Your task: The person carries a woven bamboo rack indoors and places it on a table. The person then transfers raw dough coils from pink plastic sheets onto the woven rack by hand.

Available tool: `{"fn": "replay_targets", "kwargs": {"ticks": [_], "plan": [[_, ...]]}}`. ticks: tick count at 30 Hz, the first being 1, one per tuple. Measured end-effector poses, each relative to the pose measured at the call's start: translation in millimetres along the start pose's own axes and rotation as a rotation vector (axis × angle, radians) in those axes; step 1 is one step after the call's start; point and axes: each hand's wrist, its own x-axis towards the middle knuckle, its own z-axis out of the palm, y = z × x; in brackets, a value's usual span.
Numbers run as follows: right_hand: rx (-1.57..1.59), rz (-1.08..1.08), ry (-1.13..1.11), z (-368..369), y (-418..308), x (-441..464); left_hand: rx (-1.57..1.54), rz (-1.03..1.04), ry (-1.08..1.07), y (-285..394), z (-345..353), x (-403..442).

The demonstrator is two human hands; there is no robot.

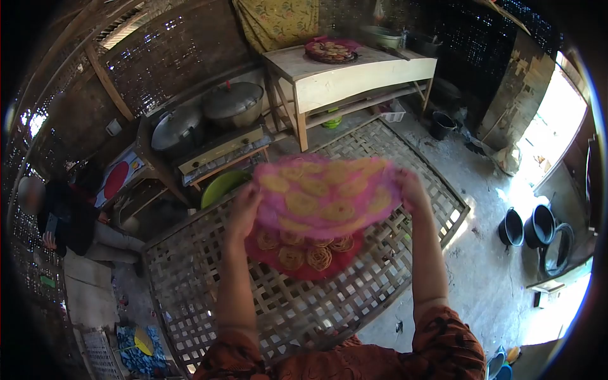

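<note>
Between my two hands I hold up a round pink tray (269, 218), motion-blurred, with several flat, round yellow coils (301, 204) showing on it. My left hand (246, 206) is closed on its left edge, and my right hand (411, 190) is closed on its right edge. Beneath it, partly hidden, a red round tray (339, 265) lies on a woven bamboo rack (190, 269). Several coiled, noodle-like nests (319, 257) rest on that red tray. Whether the pink tray is stiff or soft, I cannot tell.
A white-fronted table (361, 88) at the back bears another red tray of round pieces (331, 50). Two lidded pots (233, 101) stand on a stove (221, 152), near a green basin (223, 189). A person (82, 221) is at the left. Black buckets (539, 226) stand at right.
</note>
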Motion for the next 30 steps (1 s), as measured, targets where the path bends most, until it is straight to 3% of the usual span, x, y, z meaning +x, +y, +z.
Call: {"fn": "replay_targets", "kwargs": {"ticks": [1, 3, 4, 5, 6, 7, 9, 10, 11, 12, 13, 15, 17, 18, 19, 20, 23, 24, 26, 30], "plan": [[-0.157, 0.056, 0.007, -4.3, 27.1, -5.3, -0.081, -0.09, -0.014, -4.1, -13.1, -19.8], [-0.559, 0.132, -0.05, -9.9, 84.6, -13.7, 0.643, -0.222, 0.114, -66.6, -70.1, -31.7], [-0.81, 0.157, -0.115, -7.4, 107.0, -19.3, 0.645, -0.225, 0.14, -81.3, -80.3, -32.1], [-0.814, 0.157, -0.144, -1.1, 119.1, -26.3, 0.886, -0.149, 0.252, -94.9, -83.3, -34.6], [-0.905, 0.075, 0.007, 4.8, 129.2, -33.2, 1.127, -0.08, 0.362, -104.2, -83.0, -40.4], [-0.991, -0.009, 0.161, 10.2, 136.5, -35.6, 1.124, -0.098, 0.385, -96.8, -76.8, -40.6], [-0.846, 0.036, 0.042, 11.3, 145.0, -32.8, 0.939, -0.394, 0.434, -66.7, -58.6, -29.4], [-0.694, 0.073, -0.046, 11.8, 145.9, -31.6, 0.933, -0.403, 0.445, -73.7, -58.9, -26.6], [-0.698, 0.072, -0.056, 12.6, 147.7, -33.1, 1.103, -0.345, 0.473, -80.0, -59.5, -20.4], [-0.508, 0.186, -0.02, 13.5, 148.0, -36.5, 1.272, -0.278, 0.499, -85.8, -61.2, -12.7], [-0.318, 0.294, 0.016, 23.5, 136.6, -39.3, 1.264, -0.273, 0.509, -86.5, -61.7, -5.0], [-0.248, 0.339, 0.035, 32.4, 125.0, -41.6, 1.053, -0.296, 0.301, -91.3, -64.1, 6.4], [0.054, 0.324, -0.031, 25.1, 130.2, -43.0, 1.026, -0.224, 0.335, -99.5, -67.3, 6.9], [0.047, 0.33, -0.042, 24.5, 132.0, -40.4, 0.942, -0.196, 0.326, -94.7, -67.4, 5.9], [-0.023, 0.299, -0.027, 23.3, 134.2, -38.6, 0.859, -0.167, 0.314, -98.2, -68.9, 5.3], [-0.093, 0.268, -0.011, 21.6, 136.4, -38.6, 0.799, 0.049, 0.418, -108.0, -66.8, 4.6], [-0.232, 0.19, -0.038, 39.7, 112.9, -40.5, 0.689, 0.166, 0.366, -82.4, -58.9, -8.1], [-0.327, 0.152, -0.122, 48.8, 95.1, -47.2, 0.691, 0.165, 0.389, -66.5, -57.3, -19.2], [-0.479, -0.002, -0.227, 85.5, 61.1, -71.1, 0.787, 0.122, 0.173, -31.1, -58.7, -49.7], [-0.734, -0.243, -0.391, 174.1, 9.6, -152.8, 0.587, 0.144, 0.22, -0.6, -102.1, -158.6]]}}
